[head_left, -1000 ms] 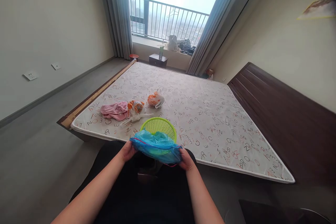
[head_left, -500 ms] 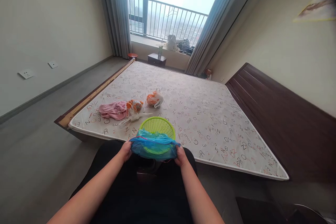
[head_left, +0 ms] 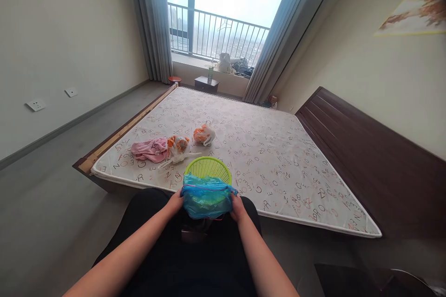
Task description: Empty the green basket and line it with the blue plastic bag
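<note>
A thin blue plastic bag (head_left: 207, 202) with a pinkish drawstring along its edge covers the near part of a lime-green plastic basket (head_left: 209, 166). My left hand (head_left: 177, 200) grips the bag's left edge, fingers closed on the film. On the opposite edge, my right hand (head_left: 237, 205) is closed on the bag too. The basket's slatted far side shows above the bag; its near side is only a green tint through the film. Both hands are in front of the mattress's near edge, over my lap.
On the lettered mattress (head_left: 258, 148) lie a pink cloth (head_left: 150, 149), a plastic bag with orange print (head_left: 178, 146) and a knotted clear bag with orange contents (head_left: 204, 134). A dark headboard (head_left: 348, 148) stands right. Beyond the bed is a small nightstand (head_left: 206, 84).
My left hand has moved right, closer to my right hand. Between them the bag is less stretched and hangs a little lower. The basket stays about where it was; the view has tilted slightly up.
</note>
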The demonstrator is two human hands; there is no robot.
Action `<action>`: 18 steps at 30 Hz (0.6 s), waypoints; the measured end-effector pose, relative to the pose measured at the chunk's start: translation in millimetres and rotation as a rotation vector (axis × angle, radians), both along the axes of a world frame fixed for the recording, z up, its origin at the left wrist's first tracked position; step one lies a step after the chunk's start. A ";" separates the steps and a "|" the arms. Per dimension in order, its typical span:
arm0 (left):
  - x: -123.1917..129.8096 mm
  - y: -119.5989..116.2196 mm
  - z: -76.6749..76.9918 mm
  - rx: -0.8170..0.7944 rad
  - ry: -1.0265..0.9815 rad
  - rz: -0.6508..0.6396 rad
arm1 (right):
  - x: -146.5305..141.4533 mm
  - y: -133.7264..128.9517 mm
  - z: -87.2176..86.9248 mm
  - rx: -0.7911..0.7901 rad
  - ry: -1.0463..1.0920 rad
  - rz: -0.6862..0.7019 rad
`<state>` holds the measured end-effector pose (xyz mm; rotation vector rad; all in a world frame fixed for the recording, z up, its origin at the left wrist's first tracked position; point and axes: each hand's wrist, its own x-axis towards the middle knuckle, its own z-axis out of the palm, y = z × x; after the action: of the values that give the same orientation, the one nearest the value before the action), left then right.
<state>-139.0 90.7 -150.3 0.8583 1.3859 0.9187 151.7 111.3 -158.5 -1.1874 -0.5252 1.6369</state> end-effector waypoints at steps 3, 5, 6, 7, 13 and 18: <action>-5.8 0.7 -9.2 0.055 0.109 -0.011 | 1.7 0.0 -2.6 -0.005 0.017 -0.011; -9.0 1.5 -12.0 0.066 0.133 0.000 | 2.8 -0.3 -4.5 -0.005 0.015 -0.013; -9.6 1.8 -12.2 0.065 0.130 0.007 | 3.0 -0.6 -5.3 -0.001 0.010 -0.009; -9.6 1.8 -11.5 0.058 0.123 0.012 | 3.0 -0.9 -6.0 0.005 0.005 0.002; -2.3 -1.4 -2.2 0.024 0.135 0.010 | 1.2 -1.2 -7.0 0.031 -0.046 0.046; -2.8 -1.5 -5.2 0.006 0.143 0.040 | 1.3 -0.9 -8.3 0.054 -0.068 0.068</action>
<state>-141.7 89.1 -155.5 0.9179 1.5285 0.9066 153.0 110.5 -166.9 -1.1998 -0.6548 1.6341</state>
